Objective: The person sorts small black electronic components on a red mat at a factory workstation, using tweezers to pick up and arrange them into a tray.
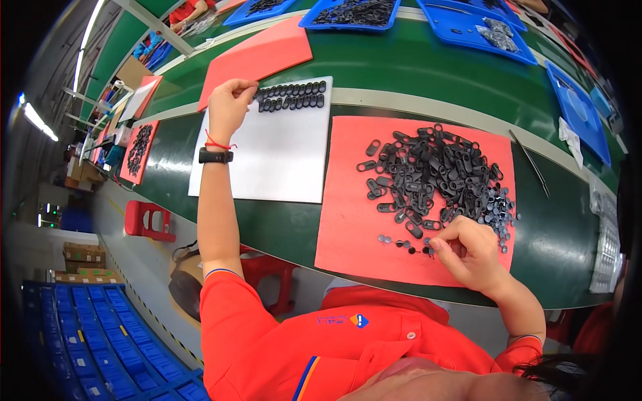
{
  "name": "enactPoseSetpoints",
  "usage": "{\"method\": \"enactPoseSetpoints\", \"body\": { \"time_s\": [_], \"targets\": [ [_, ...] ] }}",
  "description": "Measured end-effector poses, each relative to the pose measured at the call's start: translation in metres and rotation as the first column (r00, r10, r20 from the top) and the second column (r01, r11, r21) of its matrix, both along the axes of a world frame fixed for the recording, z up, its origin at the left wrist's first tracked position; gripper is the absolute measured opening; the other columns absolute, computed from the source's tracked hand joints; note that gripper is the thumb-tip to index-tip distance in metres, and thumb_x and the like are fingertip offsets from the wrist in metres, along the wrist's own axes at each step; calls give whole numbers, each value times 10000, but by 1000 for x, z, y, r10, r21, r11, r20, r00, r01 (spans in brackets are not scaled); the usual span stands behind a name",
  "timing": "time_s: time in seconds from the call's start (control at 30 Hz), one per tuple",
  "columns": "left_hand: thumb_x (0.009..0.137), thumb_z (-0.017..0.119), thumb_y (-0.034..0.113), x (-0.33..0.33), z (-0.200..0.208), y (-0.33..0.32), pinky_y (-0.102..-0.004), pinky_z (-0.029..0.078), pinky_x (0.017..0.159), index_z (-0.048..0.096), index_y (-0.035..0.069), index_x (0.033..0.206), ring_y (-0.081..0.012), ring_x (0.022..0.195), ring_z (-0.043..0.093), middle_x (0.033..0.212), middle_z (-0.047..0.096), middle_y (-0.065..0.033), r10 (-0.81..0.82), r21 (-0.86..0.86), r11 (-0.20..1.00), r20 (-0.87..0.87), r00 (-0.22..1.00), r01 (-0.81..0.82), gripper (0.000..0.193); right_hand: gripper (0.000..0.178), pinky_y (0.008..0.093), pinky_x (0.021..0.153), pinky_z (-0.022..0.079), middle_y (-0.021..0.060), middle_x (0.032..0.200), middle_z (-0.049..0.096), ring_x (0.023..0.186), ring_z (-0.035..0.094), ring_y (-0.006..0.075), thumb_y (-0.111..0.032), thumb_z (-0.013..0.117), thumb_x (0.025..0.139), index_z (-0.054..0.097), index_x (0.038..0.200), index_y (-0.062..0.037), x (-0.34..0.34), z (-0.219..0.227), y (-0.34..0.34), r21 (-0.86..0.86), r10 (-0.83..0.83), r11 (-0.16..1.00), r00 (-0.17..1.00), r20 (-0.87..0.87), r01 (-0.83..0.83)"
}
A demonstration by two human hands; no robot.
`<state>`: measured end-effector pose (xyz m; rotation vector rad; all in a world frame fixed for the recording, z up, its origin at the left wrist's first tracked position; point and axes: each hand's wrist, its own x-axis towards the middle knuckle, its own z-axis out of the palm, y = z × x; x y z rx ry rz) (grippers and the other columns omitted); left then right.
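Observation:
My left hand (229, 110) reaches to the left end of two neat rows of black oval parts (292, 103) on a white board (281, 160). Its thumb and forefinger pinch a black oval part at the end of the upper row, mostly hidden by the fingertips. Over the front of a red foam mat (354, 247), my right hand (473, 252) has thumb and forefinger closed on a small round disc (434, 244). A big loose pile of black oval parts with holes (428, 167) covers the mat's middle. Small grey discs (496, 212) lie heaped at its right, and several more (399, 244) are strung out left of my right hand.
Metal tweezers (530, 162) lie on the green table (555, 220) right of the mat. Blue trays (348, 15) of black parts stand along the far side. A clear plastic tray (605, 240) sits at the right edge. Red stools (148, 220) stand at the left. Another person's hands (189, 15) work far off.

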<state>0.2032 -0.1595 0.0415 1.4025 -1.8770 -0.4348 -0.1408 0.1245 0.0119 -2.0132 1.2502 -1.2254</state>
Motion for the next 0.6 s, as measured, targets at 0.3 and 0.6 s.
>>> {"method": "enactPoseSetpoints", "body": {
  "time_s": [0.3,0.6],
  "targets": [
    [762,651,41,36,-37,-34,-240,468,519,680,-25,862,-114,577,606,669,655,-82,19,126,992,96,995,-31,123,100,229,394,344,37,622,534,443,480,95,-14,671,761,577,731,-31,0,-3,-1,31,45,999,995,-88,-43],
    [769,682,119,41,-53,-32,-250,466,532,669,-13,842,-119,578,603,679,651,-82,146,-106,985,84,986,-137,151,99,245,393,378,36,613,539,439,511,114,-64,686,761,594,729,-45,4,-1,-2,14,42,999,993,-106,-41]
  ]
}}
